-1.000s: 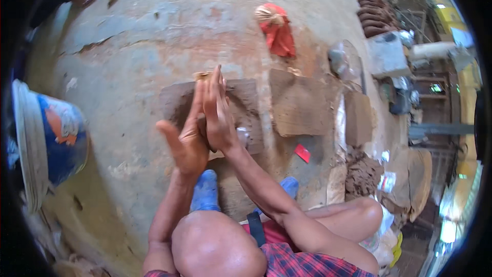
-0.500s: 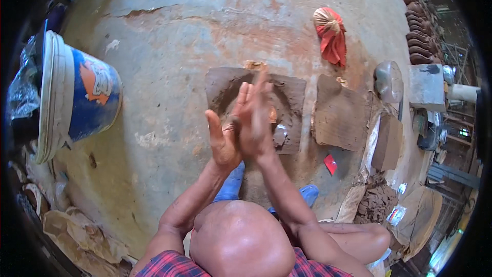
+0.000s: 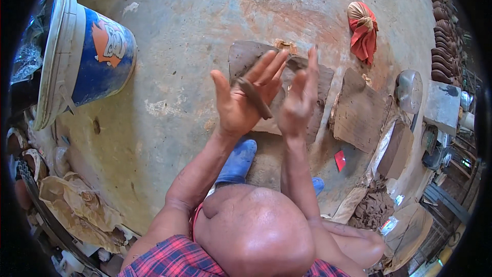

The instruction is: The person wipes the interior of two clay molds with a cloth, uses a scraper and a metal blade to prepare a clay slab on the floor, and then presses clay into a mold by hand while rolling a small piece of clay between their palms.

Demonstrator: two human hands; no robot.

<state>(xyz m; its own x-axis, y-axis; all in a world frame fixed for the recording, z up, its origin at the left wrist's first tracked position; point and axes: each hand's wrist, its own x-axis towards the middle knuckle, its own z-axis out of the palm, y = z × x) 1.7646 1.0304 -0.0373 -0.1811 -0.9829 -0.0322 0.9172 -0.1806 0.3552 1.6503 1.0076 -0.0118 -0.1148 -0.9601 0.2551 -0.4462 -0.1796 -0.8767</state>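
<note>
Across the palm of my left hand (image 3: 243, 105) lies a short brown clay roll (image 3: 254, 97), held there with the fingers stretched out and the thumb spread. My right hand (image 3: 298, 100) is raised just to the right, a small gap from the roll. Its fingers are extended and somewhat blurred, and nothing shows in it. Beneath both hands a dark brown, clay-smeared slab (image 3: 247, 54) rests on the floor; the hands hide much of its middle. To its right is a second flat brown slab (image 3: 354, 113).
At left stands a blue-and-white bucket (image 3: 97, 61). A knotted red cloth (image 3: 363, 36) lies at the far right, a rounded metal pot (image 3: 409, 91) nearer. A clay heap (image 3: 373, 208) sits near my right leg, with a small red packet (image 3: 340, 160) before it. Stacked brown pieces (image 3: 442, 46) line the right edge.
My palms were pressed together and have come apart, the right hand moving to the right. The clay roll now shows on my left palm. The whole view has shifted slightly.
</note>
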